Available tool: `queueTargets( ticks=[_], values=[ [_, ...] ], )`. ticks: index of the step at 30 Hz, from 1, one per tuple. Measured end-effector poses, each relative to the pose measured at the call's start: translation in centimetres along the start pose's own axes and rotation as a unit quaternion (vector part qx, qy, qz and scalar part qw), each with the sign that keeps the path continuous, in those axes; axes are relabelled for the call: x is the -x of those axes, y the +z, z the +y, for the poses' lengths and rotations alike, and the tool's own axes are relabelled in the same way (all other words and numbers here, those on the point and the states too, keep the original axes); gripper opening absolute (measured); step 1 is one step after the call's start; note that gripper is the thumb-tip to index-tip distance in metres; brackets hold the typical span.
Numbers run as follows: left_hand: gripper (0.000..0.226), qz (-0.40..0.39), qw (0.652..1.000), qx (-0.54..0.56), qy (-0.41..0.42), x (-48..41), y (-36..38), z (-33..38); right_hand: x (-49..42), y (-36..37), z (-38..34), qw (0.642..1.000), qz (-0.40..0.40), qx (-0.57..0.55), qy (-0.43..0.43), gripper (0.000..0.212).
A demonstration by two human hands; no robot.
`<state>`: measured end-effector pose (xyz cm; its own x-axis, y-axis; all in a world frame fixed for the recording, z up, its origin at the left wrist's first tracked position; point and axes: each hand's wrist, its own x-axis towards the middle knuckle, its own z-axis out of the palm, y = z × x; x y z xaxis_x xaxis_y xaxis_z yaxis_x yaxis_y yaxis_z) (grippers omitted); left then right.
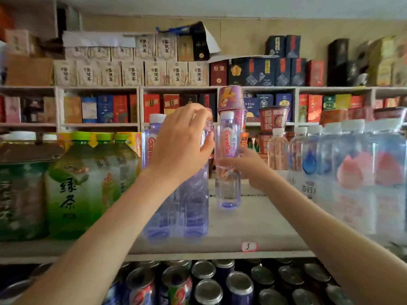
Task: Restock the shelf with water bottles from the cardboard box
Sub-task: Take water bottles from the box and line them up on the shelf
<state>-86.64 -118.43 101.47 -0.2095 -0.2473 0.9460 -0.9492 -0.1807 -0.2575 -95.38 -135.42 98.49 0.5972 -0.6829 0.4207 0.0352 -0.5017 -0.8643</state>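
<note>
The water bottle (228, 164) held upright on the shelf (259, 219) is clear, violet-tinted plastic, glossy, with a ribbed lower body, a smooth white cap and a shiny pink-lettered label. Just left of that bottle, the bottles under the left hand (181, 146) are the same glossy ribbed plastic. The shelf board under it looks like matt, off-white painted wood, slightly scuffed, with a small paper price tag (248, 246) on its front edge. Below the shelf, can tops (203, 269) are bright brushed metal. Far left of the bottle, green tea bottles (72, 190) wear glossy plastic wraps.
</note>
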Motion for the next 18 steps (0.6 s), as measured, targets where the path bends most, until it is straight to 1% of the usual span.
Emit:
queueTargets(
  ticks=[3,6,9,13,15,17,18],
  values=[
    [0.034,-0.032,0.998,-0.055,-0.015,-0.2,0.7,-0.7,-3.2,1.6,2.3,0.999,-0.016,0.018,0.033,0.043],
    [0.042,-0.056,0.995,-0.075,-0.021,-0.2,0.9,-1.0,-5.5,2.7,3.3,0.998,-0.006,-0.008,0.061,0.047],
    [0.044,-0.06,0.995,-0.072,-0.026,-0.2,1.1,-1.1,-6.4,3.3,3.8,0.998,-0.005,0.006,0.058,0.047],
    [0.044,-0.065,0.994,-0.081,-0.024,-0.1,1.3,-1.0,-6.6,3.0,4.2,0.997,-0.024,0.049,0.049,0.053],
    [0.042,-0.066,0.994,-0.082,-0.023,0.0,1.2,-1.0,-6.3,3.0,4.5,0.996,-0.025,0.067,0.049,0.062],
    [0.041,-0.064,0.995,-0.074,-0.026,0.2,1.3,-1.1,-5.6,3.0,4.4,0.995,-0.007,0.087,0.042,0.078],
    [0.041,-0.066,0.995,-0.069,-0.029,0.4,1.3,-1.2,-5.3,2.9,4.1,0.995,0.009,0.091,0.034,0.081]
  ],
)
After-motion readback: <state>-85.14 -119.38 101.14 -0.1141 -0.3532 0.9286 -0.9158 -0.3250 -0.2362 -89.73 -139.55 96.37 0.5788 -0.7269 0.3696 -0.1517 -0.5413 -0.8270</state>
